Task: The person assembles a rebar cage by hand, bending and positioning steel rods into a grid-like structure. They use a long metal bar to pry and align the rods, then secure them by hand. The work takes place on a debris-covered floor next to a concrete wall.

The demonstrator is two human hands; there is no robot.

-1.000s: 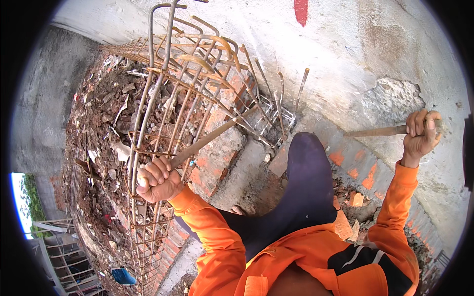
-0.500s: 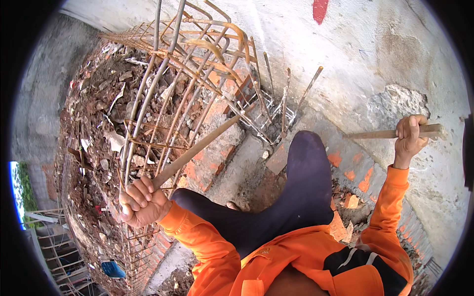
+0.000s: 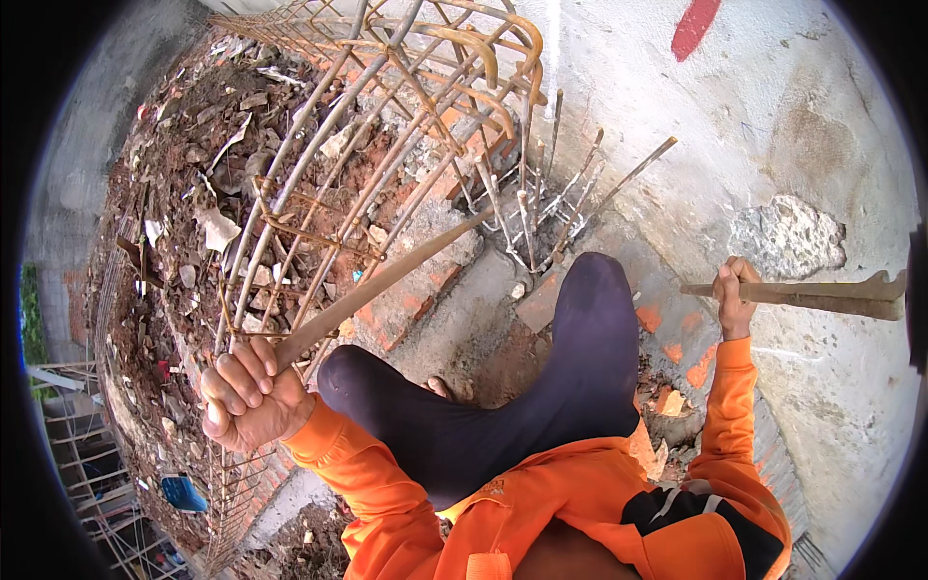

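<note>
My left hand (image 3: 253, 391) is wrapped around the near end of a long, flat brown bar (image 3: 382, 290), which looks like wood. The bar slants up to the right, and its far end is beside upright rebar stubs (image 3: 527, 217) at the foot of the wall. My right hand (image 3: 737, 295) grips a brown wooden-looking stick (image 3: 822, 293) close to its left end. The stick lies nearly level in view, in front of the pale wall, and its thicker right end is notched. I cannot tell what either piece is part of.
A rusty rebar cage (image 3: 387, 126) runs along my left, over rubble and soil (image 3: 184, 232). The plastered wall (image 3: 773, 126) rises on the right, with a broken patch (image 3: 788, 237). My dark-clad knees (image 3: 594, 319) are bent above the brick footing. A blue scoop-like object (image 3: 184, 494) lies lower left.
My right hand has shifted left and slightly down; more of the stick now shows to its right. The view has shifted a little. My left hand still holds the bar.
</note>
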